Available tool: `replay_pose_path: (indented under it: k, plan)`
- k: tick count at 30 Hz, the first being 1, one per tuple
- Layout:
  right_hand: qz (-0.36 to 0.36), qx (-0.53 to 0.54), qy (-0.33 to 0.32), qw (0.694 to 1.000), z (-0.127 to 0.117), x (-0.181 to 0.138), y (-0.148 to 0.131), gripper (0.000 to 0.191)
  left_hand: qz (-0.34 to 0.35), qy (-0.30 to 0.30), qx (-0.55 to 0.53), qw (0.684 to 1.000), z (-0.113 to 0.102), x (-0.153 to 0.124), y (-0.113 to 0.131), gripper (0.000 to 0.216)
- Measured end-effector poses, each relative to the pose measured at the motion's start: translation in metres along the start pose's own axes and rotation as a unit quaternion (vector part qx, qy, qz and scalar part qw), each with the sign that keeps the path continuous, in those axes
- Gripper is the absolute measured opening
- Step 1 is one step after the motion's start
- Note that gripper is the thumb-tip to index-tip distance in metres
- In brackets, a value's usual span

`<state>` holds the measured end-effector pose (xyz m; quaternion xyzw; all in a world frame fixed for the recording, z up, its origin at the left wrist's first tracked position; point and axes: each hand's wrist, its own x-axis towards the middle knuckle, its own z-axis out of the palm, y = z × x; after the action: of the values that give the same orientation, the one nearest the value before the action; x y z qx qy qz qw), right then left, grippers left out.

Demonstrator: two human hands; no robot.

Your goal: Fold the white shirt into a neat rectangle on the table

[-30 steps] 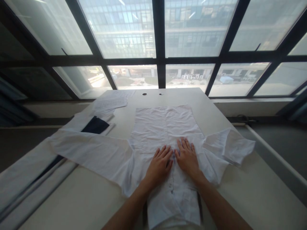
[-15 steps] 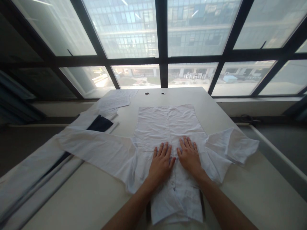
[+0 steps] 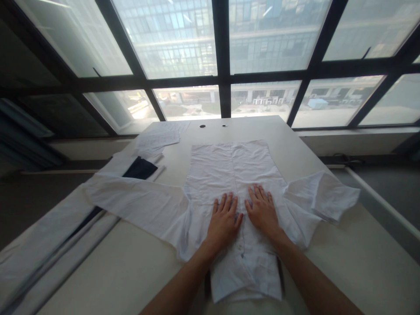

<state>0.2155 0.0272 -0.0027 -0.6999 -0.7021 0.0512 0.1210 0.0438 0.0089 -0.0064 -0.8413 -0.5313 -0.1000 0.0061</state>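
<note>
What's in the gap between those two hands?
In the head view, only a narrow strip of the white garment lies between the left hand and the right hand, which both rest palm-down on it.

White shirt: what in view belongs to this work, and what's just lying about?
In use:
- white shirt, spread flat
- left hand and right hand, resting on it
- table beneath

Apparently lying about:
- papers, far left
- dark material, partly under a sleeve
</note>
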Motion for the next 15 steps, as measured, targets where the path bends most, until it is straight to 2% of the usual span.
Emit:
replay_pose_path:
  k: [15]
  plan:
    - [-0.003,0.005,0.006,1.000,-0.0011,-0.0004,0.0001,0.059,-0.002,0.009,-0.006,1.000,-0.0011,0.0022,0.0009,0.057]
